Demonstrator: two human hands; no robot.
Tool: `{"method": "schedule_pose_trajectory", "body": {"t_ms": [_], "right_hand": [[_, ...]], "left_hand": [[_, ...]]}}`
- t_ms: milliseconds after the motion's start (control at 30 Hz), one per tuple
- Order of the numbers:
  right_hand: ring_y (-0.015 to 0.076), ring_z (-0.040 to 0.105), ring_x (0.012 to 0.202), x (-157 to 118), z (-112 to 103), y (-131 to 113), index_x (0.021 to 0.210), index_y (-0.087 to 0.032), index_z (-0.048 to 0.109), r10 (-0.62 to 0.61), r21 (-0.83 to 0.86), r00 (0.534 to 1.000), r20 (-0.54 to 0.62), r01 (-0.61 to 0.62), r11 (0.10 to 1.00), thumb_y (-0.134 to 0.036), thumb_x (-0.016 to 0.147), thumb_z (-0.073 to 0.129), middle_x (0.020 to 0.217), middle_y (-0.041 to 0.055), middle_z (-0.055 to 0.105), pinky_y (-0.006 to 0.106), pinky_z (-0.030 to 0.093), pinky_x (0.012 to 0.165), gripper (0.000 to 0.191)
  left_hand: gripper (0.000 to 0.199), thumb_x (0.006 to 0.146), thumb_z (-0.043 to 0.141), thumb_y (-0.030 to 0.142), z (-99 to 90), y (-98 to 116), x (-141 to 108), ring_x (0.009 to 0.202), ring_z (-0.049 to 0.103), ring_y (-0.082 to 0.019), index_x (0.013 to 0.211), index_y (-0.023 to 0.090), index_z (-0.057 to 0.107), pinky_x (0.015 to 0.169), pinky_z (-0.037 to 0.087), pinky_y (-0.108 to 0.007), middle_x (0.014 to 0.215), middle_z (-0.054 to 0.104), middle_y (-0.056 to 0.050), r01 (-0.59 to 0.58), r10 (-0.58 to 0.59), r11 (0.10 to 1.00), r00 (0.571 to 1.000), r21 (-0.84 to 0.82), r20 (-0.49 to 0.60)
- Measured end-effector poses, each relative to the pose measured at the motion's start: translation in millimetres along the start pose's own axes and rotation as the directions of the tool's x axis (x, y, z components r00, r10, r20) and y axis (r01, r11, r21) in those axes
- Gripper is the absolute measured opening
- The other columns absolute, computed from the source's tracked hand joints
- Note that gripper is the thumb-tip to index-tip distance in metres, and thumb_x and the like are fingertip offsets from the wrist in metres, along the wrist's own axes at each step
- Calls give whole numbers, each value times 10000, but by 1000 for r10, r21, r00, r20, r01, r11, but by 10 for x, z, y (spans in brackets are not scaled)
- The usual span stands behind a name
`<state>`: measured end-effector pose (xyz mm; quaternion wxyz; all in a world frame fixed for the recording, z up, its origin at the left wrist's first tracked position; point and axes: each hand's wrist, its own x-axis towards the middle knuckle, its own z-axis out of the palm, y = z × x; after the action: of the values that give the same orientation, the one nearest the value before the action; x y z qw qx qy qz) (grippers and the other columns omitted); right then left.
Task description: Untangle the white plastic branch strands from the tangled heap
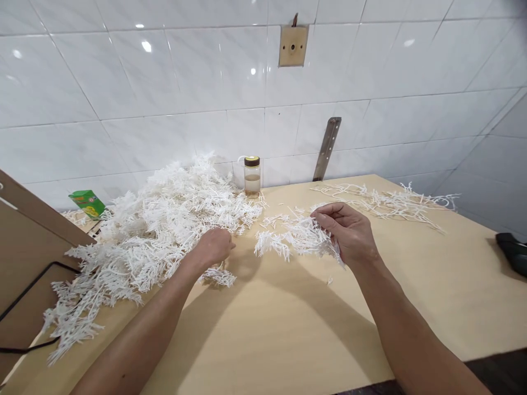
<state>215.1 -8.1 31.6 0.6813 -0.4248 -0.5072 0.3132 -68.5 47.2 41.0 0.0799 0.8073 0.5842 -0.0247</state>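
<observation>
Sprigs (pixel 308 237) of white, thin-twigged material lie over the bench (pixel 288 340) middle, pinched between thumb and fingertips of the right hand (pixel 349 233). Too light a pinch could drop them; tangled twigs might snag and snap. The right hand angles in from near right; the left hand (pixel 212 247) curls, knuckles up, beside the left pile (pixel 164 219), its grip impossible to tell.

A single head-worn camera looks from above the near side of the desk (pixel 444 285), facing forward and down across it; its wide view reaches the tiled wall (pixel 173 77) behind the desk; the left hand (pixel 213 247) and right hand (pixel 349 233) appear fairly near, over the desk's middle, forearms rising from its near side.
</observation>
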Motion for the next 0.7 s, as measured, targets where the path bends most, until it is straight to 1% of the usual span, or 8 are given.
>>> {"method": "schedule_pose_trajectory", "body": {"t_ms": [67, 167, 300, 367, 467, 567, 633, 700], "right_hand": [[135, 618, 651, 4, 16, 2, 795, -209, 705, -21, -15, 999, -43, 21, 1000, -312, 712, 801, 747, 19, 702, 275, 526, 625, 164], [135, 614, 640, 22, 23, -8, 795, -201, 707, -50, -45, 988, -144, 44, 998, -306, 695, 800, 753, 25, 705, 263, 507, 577, 172], [107, 564, 562, 78, -32, -51, 783, -190, 696, -57, -39, 931, -359, 46, 998, -291, 650, 801, 742, 22, 695, 216, 400, 436, 198], [86, 515, 513, 108, -75, -67, 788, -184, 691, -35, -2, 902, -430, 38, 999, -295, 644, 795, 740, 19, 690, 203, 325, 386, 210], [79, 493, 501, 136, -120, -68, 798, -179, 688, -9, 37, 891, -454, 29, 999, -307, 635, 800, 742, 17, 686, 199, 280, 368, 235], [94, 528, 532, 143, -129, -58, 797, -181, 687, 1, 53, 894, -449, 25, 998, -313, 622, 814, 749, 21, 689, 207, 310, 386, 253], [99, 539, 537, 142, -125, -51, 793, -184, 685, 2, 54, 895, -445, 25, 998, -314, 626, 817, 754, 25, 693, 215, 333, 398, 250], [102, 542, 537, 142, -125, -44, 792, -187, 679, -13, 41, 899, -439, 35, 999, -317, 639, 811, 754, 26, 692, 221, 349, 403, 240]], "left_hand": [[318, 831, 498, 214, -44, -35, -7, 554, 502, -171, 516, 184, 510, 560, 300, -289, 550, 520, -35, -43, 43, 999, 999, -21, -9], [275, 825, 459, 175, -40, 2, -26, 597, 531, -181, 575, 190, 574, 577, 309, -288, 596, 569, -36, -105, 105, 994, 994, -18, -8], [259, 876, 451, 209, 44, 147, -35, 730, 607, -224, 715, 175, 651, 645, 378, -309, 745, 660, -89, -81, 86, 994, 994, 76, -65], [259, 894, 452, 202, 112, 230, -39, 818, 629, -248, 748, 154, 660, 703, 414, -328, 822, 679, -125, -91, 104, 986, 991, 141, -84], [287, 915, 403, 148, 235, 362, -51, 905, 626, -264, 792, 134, 662, 785, 442, -356, 871, 679, -151, -176, 200, 966, 973, 189, -116], [244, 937, 431, 221, 361, 508, -43, 1035, 598, -280, 953, 122, 654, 907, 439, -386, 1003, 671, -166, -245, 256, 966, 954, 88, -155], [389, 934, 478, 362, 441, 609, -2, 1210, 517, -327, 1187, 86, 582, 1015, 388, -437, 1230, 603, -214, -254, 248, 967, 949, -6, -195], [702, 905, 479, 532, 519, 704, 78, 1398, 315, -401, 1393, 32, 419, 1101, 297, -506, 1462, 405, -285, -229, 206, 967, 961, -113, -184]]}}
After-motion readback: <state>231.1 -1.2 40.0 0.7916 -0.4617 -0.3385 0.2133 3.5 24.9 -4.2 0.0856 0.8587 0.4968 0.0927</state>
